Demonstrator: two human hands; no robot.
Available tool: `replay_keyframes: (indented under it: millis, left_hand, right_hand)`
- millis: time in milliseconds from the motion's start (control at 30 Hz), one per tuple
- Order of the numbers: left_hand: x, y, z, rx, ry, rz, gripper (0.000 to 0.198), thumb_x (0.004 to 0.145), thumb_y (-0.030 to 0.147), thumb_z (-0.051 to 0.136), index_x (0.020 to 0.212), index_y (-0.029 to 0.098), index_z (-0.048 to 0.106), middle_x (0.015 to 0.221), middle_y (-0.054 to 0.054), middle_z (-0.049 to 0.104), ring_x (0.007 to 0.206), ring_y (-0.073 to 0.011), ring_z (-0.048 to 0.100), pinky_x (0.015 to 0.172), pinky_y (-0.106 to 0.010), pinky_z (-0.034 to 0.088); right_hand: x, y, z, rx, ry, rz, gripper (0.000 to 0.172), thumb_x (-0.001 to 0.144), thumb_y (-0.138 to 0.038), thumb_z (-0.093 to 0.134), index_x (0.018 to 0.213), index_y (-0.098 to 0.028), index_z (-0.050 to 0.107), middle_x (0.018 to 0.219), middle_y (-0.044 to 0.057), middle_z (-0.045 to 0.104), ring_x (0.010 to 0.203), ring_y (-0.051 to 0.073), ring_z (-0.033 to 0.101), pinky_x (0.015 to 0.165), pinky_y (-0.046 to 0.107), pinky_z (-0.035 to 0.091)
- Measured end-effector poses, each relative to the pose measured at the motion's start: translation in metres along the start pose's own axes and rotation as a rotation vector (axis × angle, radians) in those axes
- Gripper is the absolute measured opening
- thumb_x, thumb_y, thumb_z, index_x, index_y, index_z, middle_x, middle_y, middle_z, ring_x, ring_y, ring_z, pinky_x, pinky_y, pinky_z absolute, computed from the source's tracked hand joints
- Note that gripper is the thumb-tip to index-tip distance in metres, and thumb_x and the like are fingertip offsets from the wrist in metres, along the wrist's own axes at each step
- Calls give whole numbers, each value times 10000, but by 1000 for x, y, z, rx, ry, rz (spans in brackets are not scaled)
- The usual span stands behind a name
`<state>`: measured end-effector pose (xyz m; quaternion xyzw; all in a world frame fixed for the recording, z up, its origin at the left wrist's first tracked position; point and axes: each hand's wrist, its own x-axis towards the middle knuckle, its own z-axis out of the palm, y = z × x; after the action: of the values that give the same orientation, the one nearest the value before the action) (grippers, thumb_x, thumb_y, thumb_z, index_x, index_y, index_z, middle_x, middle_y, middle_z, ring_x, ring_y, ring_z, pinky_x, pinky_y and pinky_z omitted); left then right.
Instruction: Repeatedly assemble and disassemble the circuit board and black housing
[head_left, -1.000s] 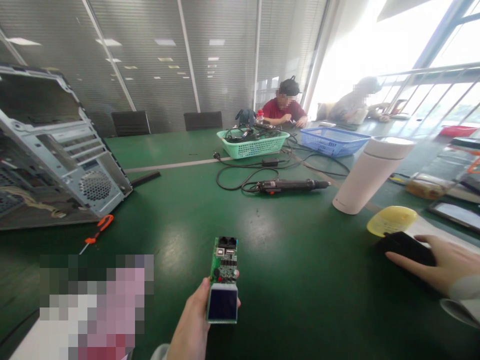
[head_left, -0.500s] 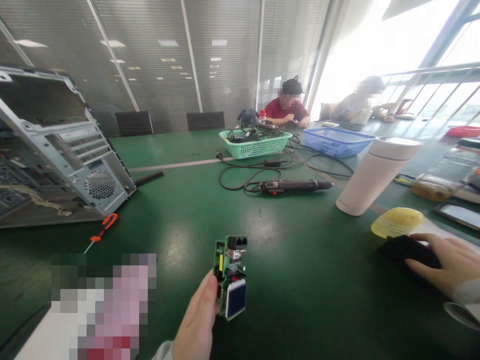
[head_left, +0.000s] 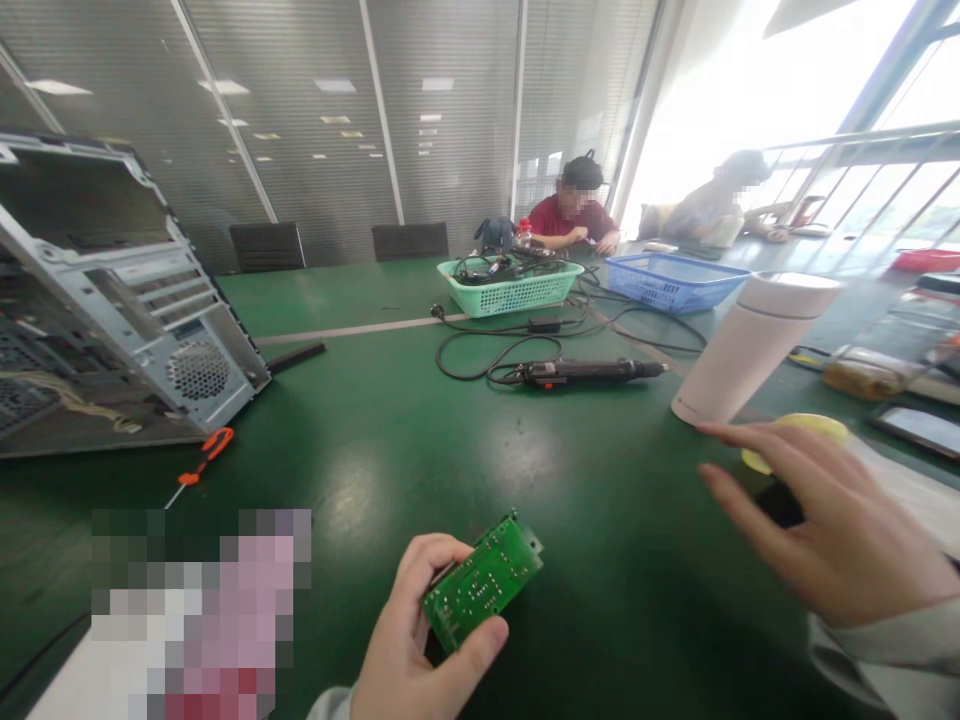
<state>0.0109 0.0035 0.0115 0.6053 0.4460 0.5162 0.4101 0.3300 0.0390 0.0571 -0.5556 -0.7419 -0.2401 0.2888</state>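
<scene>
My left hand (head_left: 427, 630) grips a green circuit board (head_left: 484, 585) near the table's front edge, thumb on one side and fingers on the other. The board's underside, dotted with solder points, faces up at me. Over on the right, my right hand (head_left: 832, 520) hangs with its fingers spread and nothing between them. Behind that hand, a black object (head_left: 780, 503) lies partly covered beside a yellow item (head_left: 814, 430). A pale pink tumbler (head_left: 739, 350) stands just beyond its fingertips.
A metal computer case (head_left: 135, 310) stands at left, with an orange-handled screwdriver (head_left: 202, 460) before it. A black electric screwdriver (head_left: 592, 373) lies mid-table with its cable. Farther back are a green basket (head_left: 517, 297) of cables, a blue basket (head_left: 675, 285) and two people.
My left hand has turned the circuit board so its solder side shows instead of its screen and sockets. My right hand has let go of the black object and moved left, fingers opened.
</scene>
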Motion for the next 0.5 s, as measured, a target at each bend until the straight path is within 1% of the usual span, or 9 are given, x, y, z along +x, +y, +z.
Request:
replay_keyframes:
  millis: [33,100,167,233,300,400,467,500]
  left_hand:
    - [0,0,-2,78,-28,35,320,748,171,744,1014,333,673,1003,31,610,945,-173,618,848,-243,486]
    - [0,-1,-4,212,-89,81,377,753,132,711,1053,352,646,1031,23,588,970,-185,621,878,-274,490]
    - [-1,-1,-6,298,-134,120,420,749,108,693,1082,355,628,1037,16,574,963,-193,627,882,-295,501]
    - [-2,-1,-6,326,-183,161,434,742,120,708,1102,347,625,1031,7,577,949,-202,631,865,-302,515]
    - [-3,-1,-6,293,-241,192,429,754,178,742,1134,339,623,1038,-5,592,942,-211,636,846,-302,526]
    - [-6,0,-5,193,-338,199,404,787,322,768,1164,329,623,1028,-16,612,926,-216,645,830,-296,532]
    - [-7,-1,-6,144,-366,171,390,793,422,763,1149,329,636,994,-12,621,894,-213,649,815,-292,527]
    - [-8,-2,-6,122,-364,144,422,786,472,758,1165,334,632,983,-10,631,878,-212,652,807,-293,522]
  right_hand:
    - [2,-19,1,86,-11,-91,307,991,-385,417,1192,-189,544,1025,109,634,942,242,617,803,383,513]
    - [0,-52,4,230,-35,-214,300,991,-332,448,1248,-202,530,1091,92,634,1017,215,608,854,346,511]
    - [-8,-79,10,324,-38,-274,307,1006,-319,413,1264,-214,542,1138,70,645,1082,198,598,912,326,502]
    - [-18,-100,17,399,15,-287,331,1023,-366,362,1225,-223,581,1132,45,672,1094,184,605,934,303,498]
    - [-27,-115,25,465,85,-297,365,1023,-415,350,1183,-218,612,1097,30,699,1077,176,621,944,283,497]
    - [-37,-125,35,547,153,-311,382,1023,-425,354,1164,-191,621,1014,25,725,1007,162,652,933,256,497]
    - [-40,-126,38,611,151,-280,422,1020,-479,339,1164,-188,608,955,26,728,934,157,666,881,247,512]
    - [-40,-125,38,663,123,-252,458,1003,-537,339,1156,-194,600,928,27,723,893,156,669,838,245,523]
